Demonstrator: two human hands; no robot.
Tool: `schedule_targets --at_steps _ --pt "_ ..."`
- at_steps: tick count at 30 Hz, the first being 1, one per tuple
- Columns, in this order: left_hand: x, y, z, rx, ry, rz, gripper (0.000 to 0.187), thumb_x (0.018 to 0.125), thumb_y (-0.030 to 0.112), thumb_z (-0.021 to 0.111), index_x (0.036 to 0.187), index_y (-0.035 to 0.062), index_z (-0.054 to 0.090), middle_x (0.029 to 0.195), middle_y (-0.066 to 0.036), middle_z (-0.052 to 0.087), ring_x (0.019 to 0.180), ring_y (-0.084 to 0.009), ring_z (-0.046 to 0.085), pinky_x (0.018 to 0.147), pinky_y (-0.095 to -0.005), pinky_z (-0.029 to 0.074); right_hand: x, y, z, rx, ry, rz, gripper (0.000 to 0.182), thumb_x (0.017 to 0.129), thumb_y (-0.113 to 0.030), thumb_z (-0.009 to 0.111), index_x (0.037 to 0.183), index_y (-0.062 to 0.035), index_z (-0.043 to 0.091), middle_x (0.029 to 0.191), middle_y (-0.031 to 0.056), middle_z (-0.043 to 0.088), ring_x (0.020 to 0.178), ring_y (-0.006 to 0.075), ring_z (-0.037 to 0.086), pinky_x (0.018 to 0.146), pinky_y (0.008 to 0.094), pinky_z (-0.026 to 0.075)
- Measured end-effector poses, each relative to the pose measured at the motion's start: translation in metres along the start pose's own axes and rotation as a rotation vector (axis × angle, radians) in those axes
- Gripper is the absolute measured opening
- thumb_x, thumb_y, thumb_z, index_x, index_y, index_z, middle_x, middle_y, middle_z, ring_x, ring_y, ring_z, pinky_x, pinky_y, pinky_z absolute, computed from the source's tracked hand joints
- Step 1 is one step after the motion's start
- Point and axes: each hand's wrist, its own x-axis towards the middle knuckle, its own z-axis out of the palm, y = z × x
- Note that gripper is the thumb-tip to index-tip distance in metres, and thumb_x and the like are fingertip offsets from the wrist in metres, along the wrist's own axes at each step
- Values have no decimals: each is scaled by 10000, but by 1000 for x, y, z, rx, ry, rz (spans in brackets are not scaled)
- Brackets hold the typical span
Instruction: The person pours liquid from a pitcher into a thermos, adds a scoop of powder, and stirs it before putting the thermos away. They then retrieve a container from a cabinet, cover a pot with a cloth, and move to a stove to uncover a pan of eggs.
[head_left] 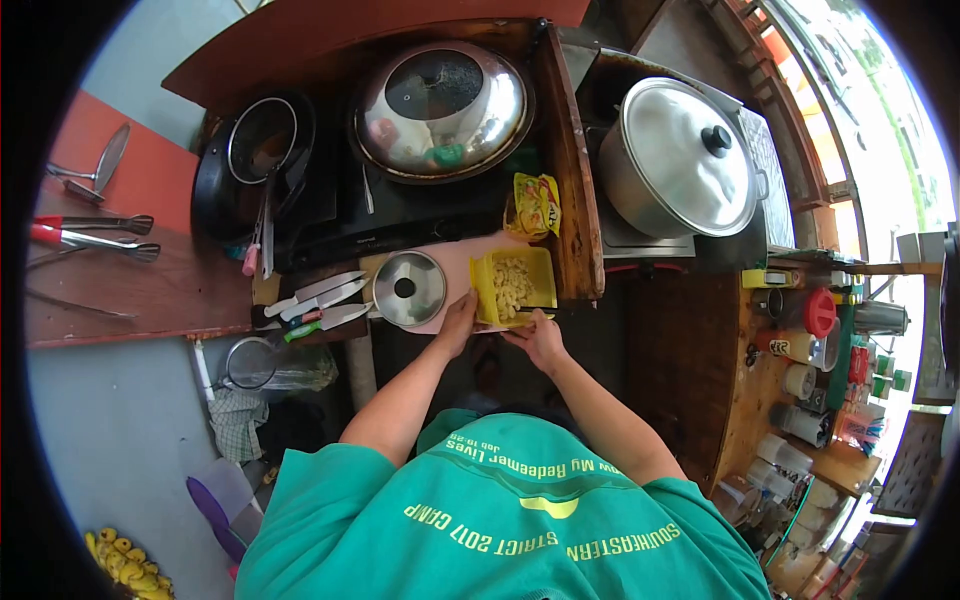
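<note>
A yellow rectangular container (pixel 545 275) holding pale, chopped pieces of food (pixel 511 287) rests at the counter's front edge on a pink board (pixel 458 262). My left hand (pixel 459 322) is closed on the container's left side. At its lower right, my right hand (pixel 541 340) is closed around the end of a thin dark-handled utensil (pixel 530 310), which reaches into the food. A round metal lid (pixel 425 289) with a black knob lies just left of my left hand. Behind the container stands a yellow packet (pixel 536 206).
Several knives (pixel 322 300) lie left of the lid. Farther back are a black pan (pixel 217 190), a large domed lid (pixel 400 130) on a stove and, beyond a wooden divider (pixel 572 170), a big lidded pot (pixel 640 165). Tongs (pixel 100 240) lie far left.
</note>
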Motion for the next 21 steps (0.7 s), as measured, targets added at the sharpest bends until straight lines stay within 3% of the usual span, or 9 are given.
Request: schedule_targets --at_steps 1,3,4,7,9,12,14,16,21 --pt "-5 -2 -2 4 2 1 550 1062 513 385 1257 37 580 1090 -61 662 925 -145 663 748 -306 561 -6 1 1 3 -3 1 177 963 -167 448 850 -36 479 1228 222 603 1203 371 591 1037 571 472" --pt "-18 -6 -10 -86 -130 -8 567 1071 499 363 1421 64 467 1317 -73 591 1176 -179 590 993 -398 489 -21 6 -1 33 -67 23 194 948 -157 438 977 13 528 1254 224 595 1230 384 575 1053 579 457" --pt "-26 -8 -13 -84 -121 -2 567 1071 499 363 1421 64 467 1317 -73 591 1176 -179 590 993 -398 489 -28 9 -3 31 -77 27 194 948 -157 438 977 13 528 1254 224 595 1230 384 575 1053 579 457" --pt "-53 -21 -15 -116 -193 -47 545 1073 465 393 1440 68 459 1350 -61 574 1242 -195 558 1053 -423 453 -53 19 -23 2 -149 56 449 966 -169 410 1340 76 453 1326 229 572 1239 390 577 1045 560 469" --pt "-71 -31 -11 -10 -281 -55 500 1072 422 429 1411 58 484 1330 -68 583 1211 -194 574 1031 -409 467 -73 25 -45 5 -142 59 438 969 -168 409 1330 74 467 1321 227 581 1231 386 585 1042 550 475" --pt "-91 -50 16 98 -281 -63 387 1056 346 516 1226 9 605 1148 -45 643 1050 -119 590 919 -321 491 -117 19 -79 44 -65 59 389 974 -163 423 1249 79 553 1261 212 626 1172 353 627 1020 501 505" --pt "-91 -63 49 224 -386 -71 367 1055 329 526 1174 0 635 1090 -36 657 1007 -96 578 888 -293 480 -149 15 -109 123 -17 -13 365 960 -140 468 1230 84 568 1249 205 631 1145 334 642 1000 473 524" --pt "-93 -54 89 530 -346 102 334 1040 306 564 1009 -11 663 902 2 637 853 -66 528 760 -252 446 -169 13 -139 195 65 -144 348 948 -118 488 1215 87 577 1233 198 637 1132 329 647 994 461 529" --pt "-78 -72 192 667 -596 139 322 1017 277 608 861 -5 629 749 45 553 705 -50 453 629 -247 389 -242 -2 -234 328 322 -391 287 904 -75 506 1114 94 603 1168 186 652 1077 303 669 975 433 549"
